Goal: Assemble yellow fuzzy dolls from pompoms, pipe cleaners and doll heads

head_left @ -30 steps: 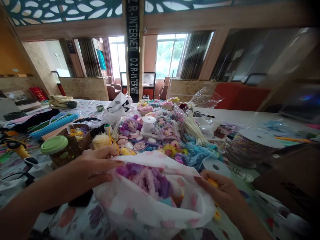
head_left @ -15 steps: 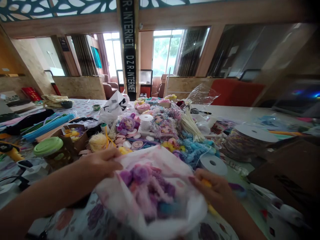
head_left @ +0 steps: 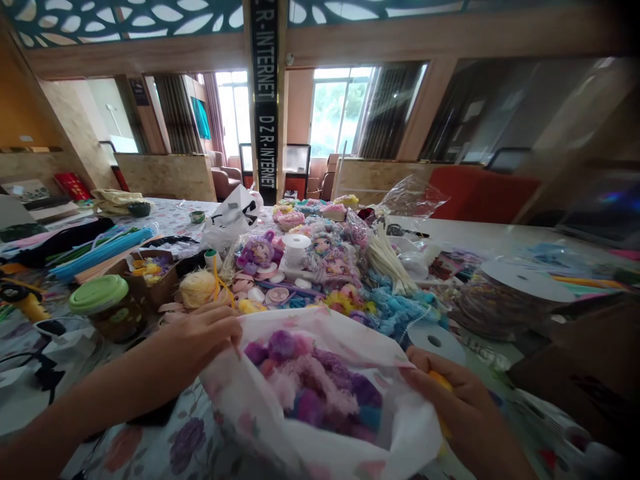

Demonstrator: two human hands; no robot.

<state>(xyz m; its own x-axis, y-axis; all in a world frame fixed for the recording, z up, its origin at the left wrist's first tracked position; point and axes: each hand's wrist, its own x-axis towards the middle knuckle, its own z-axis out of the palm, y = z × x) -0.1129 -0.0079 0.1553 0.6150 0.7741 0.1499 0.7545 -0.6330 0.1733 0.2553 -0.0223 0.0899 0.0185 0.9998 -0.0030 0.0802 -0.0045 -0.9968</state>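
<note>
A white plastic bag (head_left: 250,417) with faint pink prints is spread open in front of me. Inside lie purple and pink pompoms (head_left: 283,345), fuzzy pink yarn (head_left: 320,380) and something blue. My left hand (head_left: 210,333) pinches the bag's rim on the left. On the right, my right hand (head_left: 445,393) grips the opposite rim, fingers curled. Something yellow (head_left: 441,381) shows by the right hand's fingers; I cannot tell what it is. The bag's underside is hidden.
Beyond the bag is a heap of doll-faced plush pieces (head_left: 337,263), a white spool (head_left: 296,250) and blue mesh fabric (head_left: 400,310). A green-lidded cup (head_left: 103,300) and yellow glue gun (head_left: 27,303) stand left. At right are a large yarn spool (head_left: 500,297) and cardboard box (head_left: 565,353).
The bag and both hands have shifted slightly right and down in view. The bag's mouth shows more of the pompoms and yarn. Both hands still grip the rim.
</note>
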